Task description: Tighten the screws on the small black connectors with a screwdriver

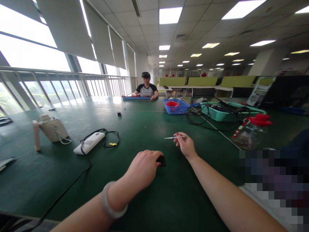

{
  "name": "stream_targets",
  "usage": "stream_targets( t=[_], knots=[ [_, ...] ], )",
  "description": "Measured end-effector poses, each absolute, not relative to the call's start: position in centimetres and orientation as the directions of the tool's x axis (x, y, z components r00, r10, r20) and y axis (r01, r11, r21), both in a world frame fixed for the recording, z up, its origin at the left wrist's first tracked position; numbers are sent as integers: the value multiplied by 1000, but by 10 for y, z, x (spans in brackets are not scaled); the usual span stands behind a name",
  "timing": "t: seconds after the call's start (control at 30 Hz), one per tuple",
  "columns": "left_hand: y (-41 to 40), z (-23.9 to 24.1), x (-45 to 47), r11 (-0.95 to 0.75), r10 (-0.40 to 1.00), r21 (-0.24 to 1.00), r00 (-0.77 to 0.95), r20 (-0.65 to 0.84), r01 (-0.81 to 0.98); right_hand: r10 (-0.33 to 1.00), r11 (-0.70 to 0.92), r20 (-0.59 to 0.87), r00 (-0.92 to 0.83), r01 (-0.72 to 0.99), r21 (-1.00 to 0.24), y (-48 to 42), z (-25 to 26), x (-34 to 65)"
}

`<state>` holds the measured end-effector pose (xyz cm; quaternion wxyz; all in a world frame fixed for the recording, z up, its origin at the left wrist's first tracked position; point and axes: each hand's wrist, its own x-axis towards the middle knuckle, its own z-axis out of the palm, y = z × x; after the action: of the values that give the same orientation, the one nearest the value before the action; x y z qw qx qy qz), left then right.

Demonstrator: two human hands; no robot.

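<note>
My left hand [142, 167] rests low over the green table, its fingers closed on a small black block-like piece [163, 160]. The hand hides part of the piece, so its kind cannot be made out. A grey bangle circles my left wrist. To the right and a little farther off, my right hand [184, 145] pinches a slim silver screwdriver [172, 138]. Its thin shaft points left, roughly level, above the tabletop. The tip is apart from the black piece.
A white power strip [89, 142] with a black cord and a beige bottle-like container [53, 128] stand left. Blue [177, 109] and teal baskets [211, 112], with loose cables, lie back right, near a red-lidded jar [252, 132]. Another person [146, 88] sits at the far end behind a blue tray.
</note>
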<state>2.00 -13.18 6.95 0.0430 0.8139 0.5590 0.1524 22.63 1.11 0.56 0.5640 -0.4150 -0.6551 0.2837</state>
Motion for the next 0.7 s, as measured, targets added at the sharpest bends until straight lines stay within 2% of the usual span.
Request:
stream_targets(
  t=[0.1,0.23,0.4,0.57,0.7],
  knots=[
    [-86,59,41,-423,900,174,390,196,889,855,500,518,-22,297,-814,13,4,226],
    [-43,40,48,-386,913,138,356,200,912,788,590,606,-109,414,-693,12,7,225],
    [-27,23,42,-387,908,193,335,252,902,700,681,682,-214,486,-547,8,8,219],
    [-20,15,32,-405,896,232,333,295,884,717,651,655,-239,568,-504,3,9,213],
    [-12,10,27,-408,899,309,318,301,859,712,649,652,-262,600,-468,-4,14,208]
  ],
)
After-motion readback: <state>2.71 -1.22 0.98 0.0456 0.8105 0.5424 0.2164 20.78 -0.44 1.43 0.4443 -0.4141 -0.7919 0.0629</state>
